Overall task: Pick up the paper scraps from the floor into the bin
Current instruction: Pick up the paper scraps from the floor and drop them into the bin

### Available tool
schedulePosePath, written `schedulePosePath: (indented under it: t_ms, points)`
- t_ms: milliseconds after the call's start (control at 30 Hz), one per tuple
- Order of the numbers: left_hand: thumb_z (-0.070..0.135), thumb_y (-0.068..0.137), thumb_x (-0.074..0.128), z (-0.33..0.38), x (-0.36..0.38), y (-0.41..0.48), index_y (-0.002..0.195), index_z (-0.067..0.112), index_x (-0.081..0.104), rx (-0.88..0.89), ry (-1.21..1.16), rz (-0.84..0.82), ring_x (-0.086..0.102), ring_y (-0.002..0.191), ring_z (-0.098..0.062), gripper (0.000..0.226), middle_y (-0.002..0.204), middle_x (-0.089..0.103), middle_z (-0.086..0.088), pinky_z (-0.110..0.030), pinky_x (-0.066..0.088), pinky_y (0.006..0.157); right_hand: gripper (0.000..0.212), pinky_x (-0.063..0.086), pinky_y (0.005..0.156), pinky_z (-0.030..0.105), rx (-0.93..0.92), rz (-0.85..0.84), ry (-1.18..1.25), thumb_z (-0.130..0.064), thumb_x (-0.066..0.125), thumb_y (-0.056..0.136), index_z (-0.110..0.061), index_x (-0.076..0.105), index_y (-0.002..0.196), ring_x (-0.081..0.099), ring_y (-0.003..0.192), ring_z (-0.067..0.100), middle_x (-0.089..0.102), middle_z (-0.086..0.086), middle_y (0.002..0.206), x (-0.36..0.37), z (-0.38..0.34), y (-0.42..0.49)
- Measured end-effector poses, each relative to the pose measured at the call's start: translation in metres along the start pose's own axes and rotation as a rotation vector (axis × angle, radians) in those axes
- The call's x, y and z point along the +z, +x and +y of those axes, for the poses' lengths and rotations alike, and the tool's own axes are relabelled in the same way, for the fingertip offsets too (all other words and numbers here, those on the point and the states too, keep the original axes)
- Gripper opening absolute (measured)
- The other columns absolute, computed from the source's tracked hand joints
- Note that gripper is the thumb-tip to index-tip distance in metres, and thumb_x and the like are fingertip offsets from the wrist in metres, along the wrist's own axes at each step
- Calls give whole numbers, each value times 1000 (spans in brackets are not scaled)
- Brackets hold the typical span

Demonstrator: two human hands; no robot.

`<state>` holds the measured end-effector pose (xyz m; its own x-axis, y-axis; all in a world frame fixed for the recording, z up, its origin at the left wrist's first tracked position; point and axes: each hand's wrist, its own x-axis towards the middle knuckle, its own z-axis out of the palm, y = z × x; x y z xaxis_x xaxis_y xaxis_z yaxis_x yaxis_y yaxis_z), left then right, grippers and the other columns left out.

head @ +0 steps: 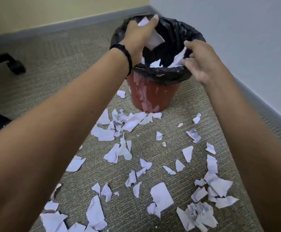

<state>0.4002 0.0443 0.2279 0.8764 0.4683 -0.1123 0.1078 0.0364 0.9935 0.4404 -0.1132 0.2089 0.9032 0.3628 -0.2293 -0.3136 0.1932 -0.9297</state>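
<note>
My left hand (141, 34) grips scraps (155, 39) over the bin (150, 96)'s far left rim. My right hand (201, 64) is spread, seemingly empty. Released here, the scraps may flutter outside.

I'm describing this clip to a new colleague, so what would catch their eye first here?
Torn white paper scraps litter the carpet across the foreground. Behind them stands a red bin with a black liner. The left grip holds more of them above its opening, while the right grip, blurred, is at its near right rim.
</note>
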Motion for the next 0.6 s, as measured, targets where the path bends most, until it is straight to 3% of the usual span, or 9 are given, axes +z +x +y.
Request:
schedulePosePath:
  t_ms: [67, 100, 167, 267, 333, 400, 467, 533, 600]
  points:
    - [46, 77, 70, -6, -1, 6, 140, 0, 31, -47, -14, -25, 48, 126, -26, 88, 140, 46, -13, -28, 48, 95, 46, 27, 113, 44, 27, -52, 216, 6, 42, 91, 6, 27, 135, 20, 141, 29, 21, 17, 148, 1, -4, -11]
    - [43, 79, 70, -8, -1, 4, 140, 1, 33, -65, -35, -4, 49, 125, -24, 82, 139, 48, -12, -21, 47, 90, 56, 20, 115, 46, 26, -49, 310, 12, 38, 90, 10, 14, 141, 4, 144, 32, 3, 19, 154, 2, -6, -16]
    - [36, 86, 63, -10, -3, 6, 141, 3, 33, -58, -94, 36, 49, 126, -23, 70, 139, 49, -11, -21, 40, 94, 57, 14, 115, 48, 42, -35, 449, 16, 36, 89, 13, 12, 140, -7, 142, 37, -10, 21, 154, 7, -12, -30]
    - [30, 95, 51, -8, -7, -7, 142, 7, 32, 70, -89, 60, 43, 130, -19, 56, 143, 44, -8, -27, 38, 105, 34, 24, 114, 44, 37, -15, 453, 12, 40, 91, 13, 32, 124, 13, 140, 43, 7, 31, 150, 4, -12, -46]
    - [21, 98, 46, -10, -10, -27, 138, 9, 39, 237, -18, 93, 41, 132, -17, 42, 143, 44, -5, -29, 38, 109, 41, 44, 102, 36, -8, -19, 393, 9, 41, 92, 8, 36, 132, 39, 131, 37, 29, 31, 143, -7, -3, -56]
    - [11, 95, 46, -20, -15, -51, 122, 14, 53, 394, 0, 107, 53, 120, -13, 28, 131, 54, -3, -28, 46, 102, 44, 51, 92, 30, -72, -49, 318, 8, 40, 92, -1, 39, 135, 53, 118, 27, 46, 22, 130, -23, 14, -69]
    - [4, 93, 47, -40, -21, -69, 106, 17, 60, 456, 23, 110, 62, 98, -7, 23, 116, 62, 0, -23, 53, 86, 37, 52, 92, 27, -83, -36, 259, 3, 40, 93, -6, 45, 129, 56, 116, 21, 53, 14, 123, -43, 38, -82]
    - [-1, 92, 47, -70, -26, -85, 104, 12, 62, 443, 113, 96, 61, 83, 2, 23, 111, 63, 0, -18, 52, 78, 28, 52, 92, 27, -43, 40, 127, -4, 38, 96, -12, 51, 120, 58, 114, 19, 58, 8, 121, -63, 64, -94]
    - [-1, 92, 47, -102, -30, -107, 108, 13, 61, 421, 268, 77, 55, 79, 6, 26, 117, 59, 5, -11, 49, 73, 26, 53, 92, 30, 20, 130, -28, -5, 38, 97, -13, 54, 115, 61, 111, 19, 63, 4, 116, -87, 91, -102]
